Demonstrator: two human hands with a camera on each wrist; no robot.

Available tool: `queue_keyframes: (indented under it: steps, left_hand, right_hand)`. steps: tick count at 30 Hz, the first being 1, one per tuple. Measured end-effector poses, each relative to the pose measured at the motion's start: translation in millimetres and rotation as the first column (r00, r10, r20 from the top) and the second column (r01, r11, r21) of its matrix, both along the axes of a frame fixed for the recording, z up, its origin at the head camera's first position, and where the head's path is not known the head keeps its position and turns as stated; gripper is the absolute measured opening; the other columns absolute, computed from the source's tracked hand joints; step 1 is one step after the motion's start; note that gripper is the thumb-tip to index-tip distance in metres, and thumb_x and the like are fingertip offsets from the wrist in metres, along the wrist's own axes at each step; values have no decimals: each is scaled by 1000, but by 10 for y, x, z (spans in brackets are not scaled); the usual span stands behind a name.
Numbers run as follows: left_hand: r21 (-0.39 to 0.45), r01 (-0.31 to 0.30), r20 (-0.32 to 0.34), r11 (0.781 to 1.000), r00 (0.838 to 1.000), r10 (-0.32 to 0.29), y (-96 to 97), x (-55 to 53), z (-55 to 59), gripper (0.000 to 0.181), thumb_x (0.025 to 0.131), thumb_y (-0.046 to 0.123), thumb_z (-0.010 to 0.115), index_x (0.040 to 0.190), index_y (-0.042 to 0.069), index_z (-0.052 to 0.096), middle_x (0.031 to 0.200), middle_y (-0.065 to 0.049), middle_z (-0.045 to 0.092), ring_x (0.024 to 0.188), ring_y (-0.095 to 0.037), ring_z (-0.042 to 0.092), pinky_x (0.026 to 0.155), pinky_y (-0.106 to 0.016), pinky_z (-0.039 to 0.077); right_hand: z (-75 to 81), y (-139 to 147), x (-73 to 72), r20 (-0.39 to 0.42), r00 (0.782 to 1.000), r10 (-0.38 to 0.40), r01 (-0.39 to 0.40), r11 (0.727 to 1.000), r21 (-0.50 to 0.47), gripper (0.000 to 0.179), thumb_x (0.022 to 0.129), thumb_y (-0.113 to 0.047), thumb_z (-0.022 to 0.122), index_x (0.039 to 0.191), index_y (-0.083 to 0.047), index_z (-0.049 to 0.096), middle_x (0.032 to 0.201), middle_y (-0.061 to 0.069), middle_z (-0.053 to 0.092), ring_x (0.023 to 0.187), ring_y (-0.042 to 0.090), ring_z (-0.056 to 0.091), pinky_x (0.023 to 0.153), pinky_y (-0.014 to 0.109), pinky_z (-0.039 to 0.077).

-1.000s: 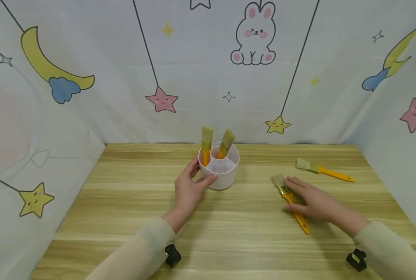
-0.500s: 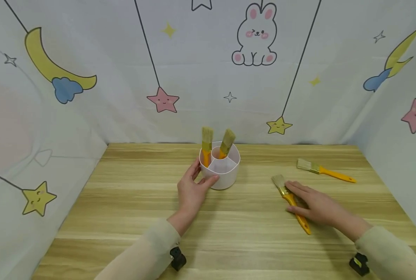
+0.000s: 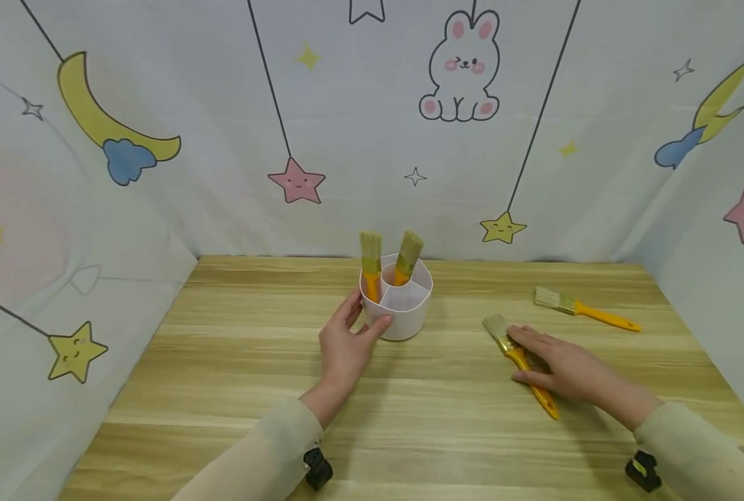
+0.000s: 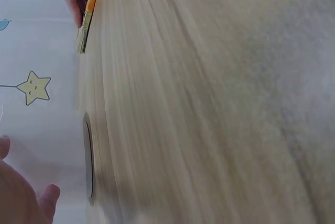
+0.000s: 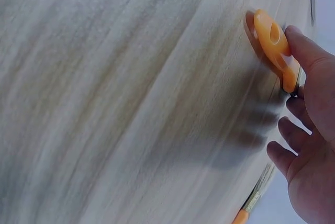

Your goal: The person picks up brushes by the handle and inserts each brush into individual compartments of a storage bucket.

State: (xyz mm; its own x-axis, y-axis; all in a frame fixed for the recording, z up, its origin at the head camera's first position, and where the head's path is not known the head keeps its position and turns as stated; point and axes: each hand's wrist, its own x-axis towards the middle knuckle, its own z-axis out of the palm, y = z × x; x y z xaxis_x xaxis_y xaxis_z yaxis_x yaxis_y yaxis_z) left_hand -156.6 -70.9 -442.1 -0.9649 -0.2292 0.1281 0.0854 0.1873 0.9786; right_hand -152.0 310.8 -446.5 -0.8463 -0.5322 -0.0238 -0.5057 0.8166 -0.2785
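Against a white divided cup (image 3: 403, 313), my left hand (image 3: 346, 348) rests with its thumb on the front wall and its fingers on the left side. Two paintbrushes stand bristles up in the cup: one paintbrush (image 3: 371, 264) in a left compartment, another paintbrush (image 3: 408, 256) leaning right in the round middle one. My right hand (image 3: 566, 365) holds a third paintbrush (image 3: 516, 355) low on the table, thumb on the near side and fingers across the ferrule. In the right wrist view the thumb touches the orange handle (image 5: 269, 33); the other fingers are spread below it.
One more paintbrush (image 3: 587, 311) lies at the back right of the wooden table (image 3: 434, 431), bristles to the left. A white printed cloth (image 3: 359, 125) hangs behind the table and along both sides.
The view has shifted a little. The bristle end of the paintbrush under my right hand has swung slightly left. My left hand stays on the cup.
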Motion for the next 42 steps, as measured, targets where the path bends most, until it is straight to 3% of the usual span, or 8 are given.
queue_keyframes:
  steps: [4, 8, 13, 17, 22, 27, 35, 42]
  left_hand:
    - [-16, 33, -5, 999, 999, -33, -92, -21, -7, 78, 86, 17, 93, 153, 4, 57, 154, -18, 59, 140, -36, 59, 104, -51, 58]
    - [-64, 120, 23, 991, 993, -119, -294, -127, -22, 85, 87, 20, 92, 159, 4, 50, 161, -16, 52, 147, -34, 52, 117, -48, 48]
    - [-69, 265, 99, 962, 961, -257, -541, -301, -19, 90, 91, 23, 89, 166, 9, 40, 169, -10, 42, 153, -29, 45, 122, -45, 42]
    - [-42, 329, 155, 943, 935, -319, -626, -385, -22, 91, 93, 25, 87, 168, 12, 37, 171, -6, 39, 155, -26, 42, 123, -44, 42]
    - [-8, 351, 159, 936, 925, -346, -641, -425, -44, 91, 94, 20, 86, 168, 8, 35, 172, -8, 37, 155, -29, 41, 122, -45, 43]
    - [22, 355, 136, 935, 925, -355, -617, -437, -94, 89, 93, 18, 86, 167, 7, 37, 172, -9, 38, 155, -31, 42, 121, -47, 43]
    - [85, 323, 54, 943, 943, -328, -497, -389, -148, 81, 92, 15, 86, 162, 7, 46, 166, -9, 46, 150, -29, 48, 117, -44, 48]
    - [126, 265, 37, 956, 962, -272, -357, -311, -153, 82, 90, 15, 89, 161, 9, 48, 165, -8, 48, 150, -31, 49, 114, -48, 50]
  right_hand:
    - [5, -9, 7, 10, 1000, 0, 0, 1000, -4, 81, 101, -51, 72, 162, -5, 45, 162, 23, 48, 145, 46, 49, 109, 68, 48]
    - [8, -18, 9, 4, 1000, 17, -17, 1000, -16, 80, 101, -50, 72, 162, -4, 46, 161, 24, 48, 144, 47, 50, 108, 68, 49]
    - [-29, -13, 7, 17, 1000, 24, -24, 1000, -16, 79, 102, -50, 71, 162, -6, 45, 162, 23, 48, 146, 45, 49, 110, 68, 48]
    - [-59, -18, 8, 24, 999, 31, -30, 999, -10, 79, 102, -50, 71, 163, -6, 45, 163, 22, 47, 147, 45, 48, 111, 68, 47]
    - [-69, -56, 9, 8, 999, 46, -46, 999, -13, 78, 102, -48, 71, 162, -5, 45, 162, 23, 48, 146, 45, 49, 110, 67, 48]
    - [-60, -88, 11, 6, 999, 42, -42, 999, -6, 78, 102, -47, 71, 162, -5, 45, 162, 23, 48, 146, 44, 49, 110, 66, 48]
    - [-36, -145, -28, -6, 999, 37, -37, 999, -3, 73, 103, -42, 72, 162, -8, 46, 161, 24, 49, 146, 44, 50, 109, 67, 49]
    - [-19, -221, -68, -32, 997, 77, -77, 997, 0, 63, 106, -36, 69, 160, -8, 50, 160, 20, 51, 147, 41, 50, 113, 64, 47]
